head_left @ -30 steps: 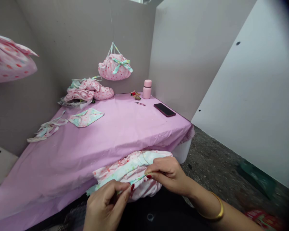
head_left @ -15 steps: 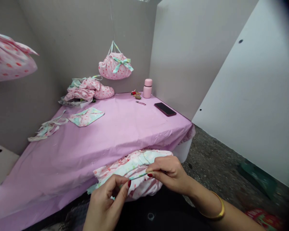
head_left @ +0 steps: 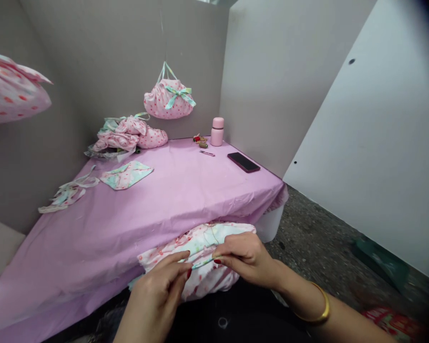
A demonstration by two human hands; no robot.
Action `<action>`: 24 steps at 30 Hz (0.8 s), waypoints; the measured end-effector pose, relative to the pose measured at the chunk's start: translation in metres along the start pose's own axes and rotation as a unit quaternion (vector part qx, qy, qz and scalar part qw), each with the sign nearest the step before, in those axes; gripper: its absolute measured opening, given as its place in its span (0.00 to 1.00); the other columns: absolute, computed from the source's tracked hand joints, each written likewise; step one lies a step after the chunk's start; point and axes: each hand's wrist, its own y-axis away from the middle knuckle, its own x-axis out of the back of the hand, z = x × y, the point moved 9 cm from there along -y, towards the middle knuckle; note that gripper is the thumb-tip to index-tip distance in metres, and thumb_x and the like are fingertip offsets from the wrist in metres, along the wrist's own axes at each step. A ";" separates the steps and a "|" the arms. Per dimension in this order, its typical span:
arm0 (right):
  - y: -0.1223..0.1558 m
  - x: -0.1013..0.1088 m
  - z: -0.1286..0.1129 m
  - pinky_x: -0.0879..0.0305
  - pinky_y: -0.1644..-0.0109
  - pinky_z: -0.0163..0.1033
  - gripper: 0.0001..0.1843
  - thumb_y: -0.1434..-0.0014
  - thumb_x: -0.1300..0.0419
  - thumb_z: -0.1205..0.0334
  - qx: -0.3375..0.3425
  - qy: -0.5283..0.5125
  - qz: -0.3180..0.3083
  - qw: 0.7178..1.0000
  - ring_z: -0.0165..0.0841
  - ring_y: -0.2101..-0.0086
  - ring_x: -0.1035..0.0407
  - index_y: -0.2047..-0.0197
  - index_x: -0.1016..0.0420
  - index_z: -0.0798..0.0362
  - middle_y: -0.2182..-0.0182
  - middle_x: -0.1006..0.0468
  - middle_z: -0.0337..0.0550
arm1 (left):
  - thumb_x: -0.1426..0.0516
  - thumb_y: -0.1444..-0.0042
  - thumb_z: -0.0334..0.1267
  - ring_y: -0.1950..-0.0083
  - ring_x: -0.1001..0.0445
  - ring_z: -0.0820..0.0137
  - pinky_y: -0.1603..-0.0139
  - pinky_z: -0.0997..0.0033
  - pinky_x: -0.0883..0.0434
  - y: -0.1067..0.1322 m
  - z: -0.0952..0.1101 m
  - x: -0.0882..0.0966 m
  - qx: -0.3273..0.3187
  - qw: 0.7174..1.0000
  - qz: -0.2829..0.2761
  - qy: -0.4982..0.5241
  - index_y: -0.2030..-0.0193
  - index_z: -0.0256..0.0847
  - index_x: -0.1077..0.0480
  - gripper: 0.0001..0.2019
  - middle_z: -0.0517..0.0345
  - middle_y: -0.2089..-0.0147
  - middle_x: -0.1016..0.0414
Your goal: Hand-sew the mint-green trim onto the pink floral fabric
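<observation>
Gathered pink-and-mint printed fabric (head_left: pixel 207 281) lies on my lap at the table's front edge. A narrow folded edge of it, mint and pink, runs between my two hands. My right hand (head_left: pixel 241 257) pinches this edge between thumb and forefinger, with a gold bangle at the wrist. My left hand (head_left: pixel 160 290) is at the other end of the edge, thumb against it and forefinger stretched out over the cloth. Loose thread (head_left: pixel 214 233) shows on the fabric's upper part. Any needle is too small to make out.
A pink cloth (head_left: pixel 157 190) covers the table. On it are a phone (head_left: pixel 243 162), thread snips (head_left: pixel 207 153), thread spools (head_left: pixel 202 142), a pink bottle (head_left: pixel 217 132), a folded fabric piece (head_left: pixel 127 175), fabric strips (head_left: pixel 66 194) and piled pouches (head_left: pixel 128 136). A bowed pouch (head_left: pixel 169 100) hangs behind.
My left forefinger has straightened and moved forward over the fabric, where it was curled before. My right hand keeps its pinch. The view has shifted slightly.
</observation>
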 end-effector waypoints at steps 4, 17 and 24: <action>0.001 0.001 0.006 0.36 0.70 0.29 0.08 0.41 0.44 0.65 -0.033 -0.019 0.027 0.999 0.27 0.74 0.30 0.65 0.23 0.57 0.75 0.22 0.43 | 0.50 0.42 0.40 0.76 0.29 0.68 0.75 0.74 0.33 -0.001 -0.003 -0.005 0.072 0.994 -0.033 0.081 0.65 0.44 0.30 0.08 0.62 0.77 0.27; 0.003 -0.013 0.017 0.36 0.70 0.31 0.10 0.42 0.42 0.61 -0.130 -0.113 0.023 0.985 0.28 0.74 0.30 0.68 0.22 0.57 0.76 0.22 0.44 | 0.40 0.53 0.48 0.73 0.30 0.66 0.71 0.72 0.34 0.008 -0.027 -0.018 0.212 0.947 0.023 0.242 0.72 0.41 0.23 0.12 0.59 0.78 0.26; 0.003 -0.016 0.016 0.36 0.70 0.30 0.11 0.43 0.41 0.60 -0.131 -0.134 0.021 0.982 0.28 0.74 0.30 0.69 0.22 0.57 0.76 0.22 0.44 | 0.39 0.53 0.47 0.70 0.27 0.64 0.68 0.72 0.32 0.006 -0.019 -0.022 0.201 0.947 -0.003 0.251 0.72 0.44 0.21 0.10 0.59 0.76 0.23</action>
